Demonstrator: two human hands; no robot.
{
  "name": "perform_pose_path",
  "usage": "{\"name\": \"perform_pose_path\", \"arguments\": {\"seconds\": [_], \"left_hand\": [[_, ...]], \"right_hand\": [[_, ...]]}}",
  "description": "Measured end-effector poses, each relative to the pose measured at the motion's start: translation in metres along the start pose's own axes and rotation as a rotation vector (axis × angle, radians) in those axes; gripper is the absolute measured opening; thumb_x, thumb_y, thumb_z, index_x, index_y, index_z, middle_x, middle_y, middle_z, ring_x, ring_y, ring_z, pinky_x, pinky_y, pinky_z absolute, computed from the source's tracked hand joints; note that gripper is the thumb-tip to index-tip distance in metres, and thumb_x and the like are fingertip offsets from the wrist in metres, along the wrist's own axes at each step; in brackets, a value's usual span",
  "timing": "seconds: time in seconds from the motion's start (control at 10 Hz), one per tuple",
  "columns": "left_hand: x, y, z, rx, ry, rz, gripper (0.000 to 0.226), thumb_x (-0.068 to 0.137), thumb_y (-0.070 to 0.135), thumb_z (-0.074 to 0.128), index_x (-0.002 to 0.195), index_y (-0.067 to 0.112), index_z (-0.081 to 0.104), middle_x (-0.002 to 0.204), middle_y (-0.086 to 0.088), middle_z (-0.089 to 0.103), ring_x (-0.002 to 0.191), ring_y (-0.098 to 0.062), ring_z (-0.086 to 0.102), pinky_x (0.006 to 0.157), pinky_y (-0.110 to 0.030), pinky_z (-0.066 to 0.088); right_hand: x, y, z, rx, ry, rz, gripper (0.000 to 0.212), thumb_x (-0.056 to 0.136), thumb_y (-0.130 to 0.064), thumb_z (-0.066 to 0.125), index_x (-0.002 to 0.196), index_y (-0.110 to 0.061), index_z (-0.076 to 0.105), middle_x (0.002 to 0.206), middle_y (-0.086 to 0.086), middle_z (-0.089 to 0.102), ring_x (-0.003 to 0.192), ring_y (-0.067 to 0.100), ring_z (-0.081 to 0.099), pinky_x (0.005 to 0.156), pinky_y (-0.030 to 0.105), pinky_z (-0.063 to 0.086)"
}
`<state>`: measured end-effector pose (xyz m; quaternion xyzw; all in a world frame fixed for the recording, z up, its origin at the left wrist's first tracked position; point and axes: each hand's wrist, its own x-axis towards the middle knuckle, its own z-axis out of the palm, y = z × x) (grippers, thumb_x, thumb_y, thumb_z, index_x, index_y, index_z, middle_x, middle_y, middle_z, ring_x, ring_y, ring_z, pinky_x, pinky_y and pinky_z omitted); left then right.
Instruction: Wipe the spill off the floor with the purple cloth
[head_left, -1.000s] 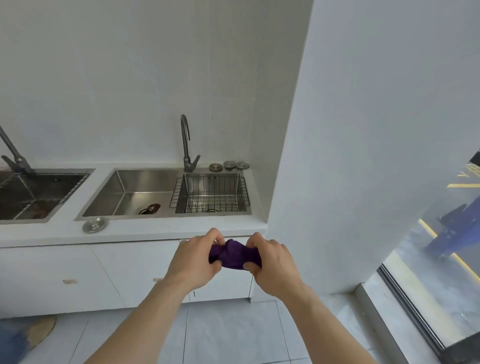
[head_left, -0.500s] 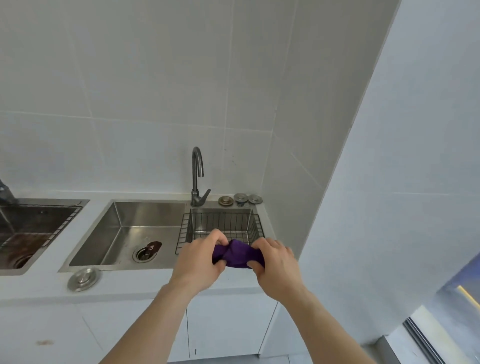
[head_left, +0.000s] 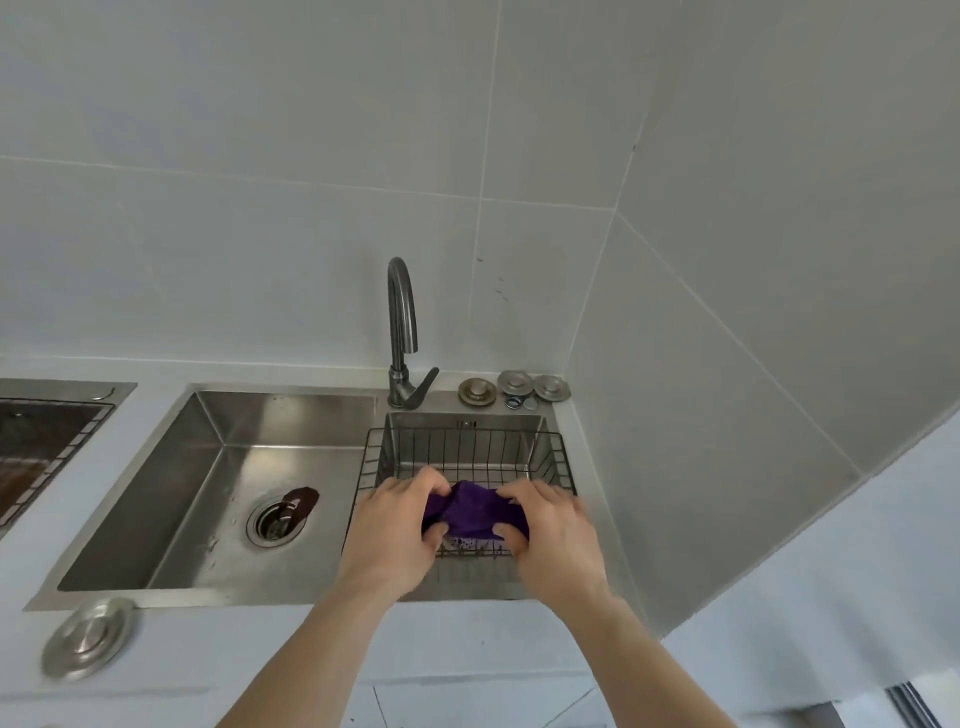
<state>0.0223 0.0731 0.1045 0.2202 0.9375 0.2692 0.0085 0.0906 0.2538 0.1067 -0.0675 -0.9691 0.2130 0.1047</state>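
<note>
So there's a steel sink (head_left: 223, 467) set in the white tabletop (head_left: 467, 639), with a wire basket (head_left: 467, 447) sitting in its right side. Left hand (head_left: 387, 525) and right hand (head_left: 553, 530) both pinch the bunched-up purple cloth (head_left: 470, 512) between them, right over the basket.

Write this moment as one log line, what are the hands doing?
left hand: gripping crumpled purple cloth | right hand: gripping it too | place: over black wire basket in steel sink

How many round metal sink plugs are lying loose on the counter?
4: three in a row behind the wire basket, right of the faucet, at; one at the counter's front left. None seem hidden.
</note>
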Motion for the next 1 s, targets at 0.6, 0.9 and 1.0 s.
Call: {"name": "perform_pose_path", "arguments": {"seconds": [0.6, 0.9, 1.0], "left_hand": [[0.166, -0.100, 0.154, 0.133, -0.311, -0.129, 0.039, 0.081, 0.019, 0.071, 0.113, 0.031, 0.052, 0.101, 0.012, 0.068, 0.096, -0.018, 0.063, 0.096, -0.035, 0.045], [0.154, -0.114, 0.174, 0.164, -0.404, -0.122, 0.042, 0.090, 0.026, 0.061, 0.129, 0.030, 0.046, 0.126, 0.009, 0.059, 0.118, -0.018, 0.056, 0.107, -0.032, 0.039], [0.148, -0.106, 0.164, 0.160, -0.423, -0.138, 0.048, 0.092, 0.035, 0.058, 0.138, 0.031, 0.042, 0.137, 0.010, 0.054, 0.128, -0.016, 0.051, 0.115, -0.031, 0.032]], "right_hand": [[0.161, 0.111, 0.158, -0.137, -0.383, 0.077, 0.036, 0.083, -0.026, 0.075, 0.117, -0.028, 0.063, 0.111, -0.008, 0.068, 0.105, 0.017, 0.062, 0.094, 0.038, 0.053], [0.147, 0.123, 0.182, -0.182, -0.455, 0.086, 0.045, 0.086, -0.026, 0.072, 0.129, -0.026, 0.060, 0.125, -0.001, 0.063, 0.118, 0.021, 0.057, 0.099, 0.039, 0.052], [0.142, 0.118, 0.171, -0.186, -0.475, 0.121, 0.053, 0.092, -0.037, 0.063, 0.141, -0.026, 0.050, 0.143, 0.002, 0.053, 0.135, 0.023, 0.047, 0.111, 0.041, 0.044]]}}
